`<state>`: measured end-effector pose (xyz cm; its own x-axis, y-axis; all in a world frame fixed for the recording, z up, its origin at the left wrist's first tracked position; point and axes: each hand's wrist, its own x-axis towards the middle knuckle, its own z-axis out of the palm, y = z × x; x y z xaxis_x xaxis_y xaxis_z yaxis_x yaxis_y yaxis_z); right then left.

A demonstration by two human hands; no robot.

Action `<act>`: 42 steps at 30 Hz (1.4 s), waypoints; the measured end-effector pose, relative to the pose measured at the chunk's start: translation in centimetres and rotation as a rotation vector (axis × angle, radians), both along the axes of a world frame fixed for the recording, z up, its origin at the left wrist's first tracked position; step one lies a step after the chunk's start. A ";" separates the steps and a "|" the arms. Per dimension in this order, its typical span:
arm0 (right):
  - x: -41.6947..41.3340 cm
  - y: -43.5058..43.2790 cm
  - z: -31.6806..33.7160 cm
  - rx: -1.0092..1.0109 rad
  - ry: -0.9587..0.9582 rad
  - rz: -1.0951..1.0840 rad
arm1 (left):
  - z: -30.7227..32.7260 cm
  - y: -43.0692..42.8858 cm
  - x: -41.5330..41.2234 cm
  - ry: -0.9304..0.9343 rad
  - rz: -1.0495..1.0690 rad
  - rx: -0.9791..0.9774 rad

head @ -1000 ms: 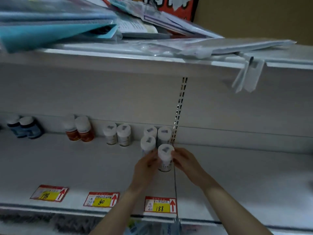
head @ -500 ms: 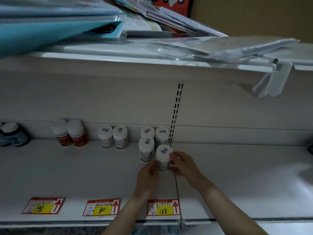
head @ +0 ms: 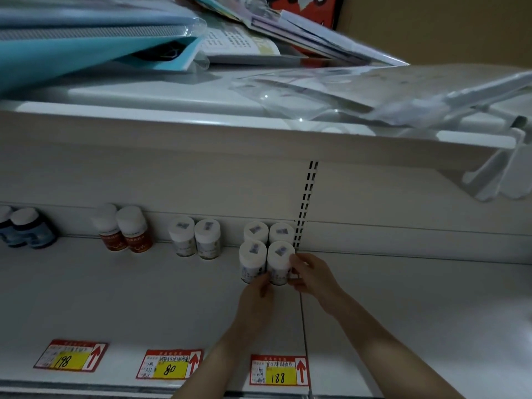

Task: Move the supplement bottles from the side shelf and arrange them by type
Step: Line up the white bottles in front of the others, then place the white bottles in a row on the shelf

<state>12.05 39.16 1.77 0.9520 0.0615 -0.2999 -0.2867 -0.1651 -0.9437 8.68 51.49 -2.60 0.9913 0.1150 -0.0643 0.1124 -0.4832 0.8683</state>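
Note:
A white supplement bottle (head: pixel 279 263) stands on the white shelf (head: pixel 115 298), held between both my hands. My left hand (head: pixel 256 300) touches its lower front, and my right hand (head: pixel 313 276) wraps its right side. It sits flush beside a matching white bottle (head: pixel 252 262), with two more white bottles (head: pixel 269 232) directly behind. Further left along the back wall stand two pale-label bottles (head: pixel 195 238), two orange bottles (head: pixel 123 228) and two blue bottles (head: pixel 27 232).
Red and yellow price tags reading 198 (head: pixel 70 355), 80 (head: pixel 169 364) and 188 (head: pixel 278 370) line the shelf's front. A slotted upright (head: pixel 306 203) runs up the back wall. The upper shelf (head: pixel 230 133) carries folders and plastic sleeves.
Both hands have pushed the held bottle back and slightly left, so it now stands tight against its neighbour in a two-by-two block. The camera has tilted a little.

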 end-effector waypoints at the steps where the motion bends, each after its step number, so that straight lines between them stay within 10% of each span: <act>1: 0.1 0.0 -0.1 -0.002 0.000 -0.001 | 0.0 0.0 0.0 0.002 0.000 -0.003; 24: -4.2 -4.7 -0.2 -0.031 -0.107 -0.226 | 3.3 -3.5 -1.8 -0.053 -0.189 -0.067; 42: -17.5 -35.0 6.3 -0.192 -0.308 -0.619 | 9.5 -34.0 -8.2 -0.106 -0.538 -0.287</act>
